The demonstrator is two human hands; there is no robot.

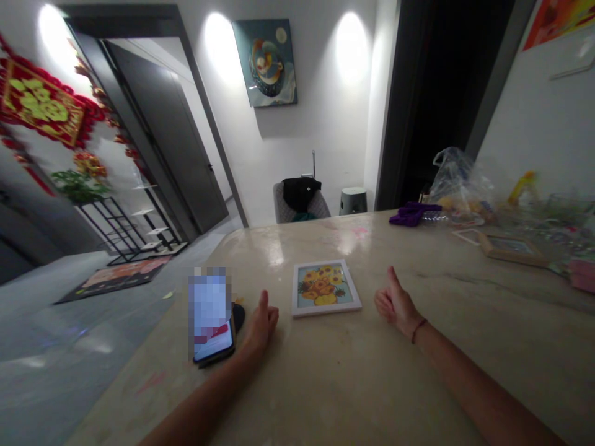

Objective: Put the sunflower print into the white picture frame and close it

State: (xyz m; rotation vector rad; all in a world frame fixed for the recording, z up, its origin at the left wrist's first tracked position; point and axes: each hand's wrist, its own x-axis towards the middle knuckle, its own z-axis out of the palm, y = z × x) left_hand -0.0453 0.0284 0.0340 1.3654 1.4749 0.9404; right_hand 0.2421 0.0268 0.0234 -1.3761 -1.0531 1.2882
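Both hands are curled up into loose fists with the thumbs sticking up, and neither one holds anything. The left hand (261,325) rests on the table just beside a phone (212,328), whose screen is blurred. A small black round thing (238,316) sits right behind the phone. The right hand (396,303) is on the other side of a small sunflower picture (326,288) and is near it, but not touching it. That picture has a white frame and lies flat on a big, shiny stone table (353,378), right between the two hands. A thin red string (418,330) goes around the right wrist.

Far off on the table is a pile of things - a purple cloth (413,214), a clear plastic bag (458,183) and a wooden picture frame (511,249). They are well apart from both hands.
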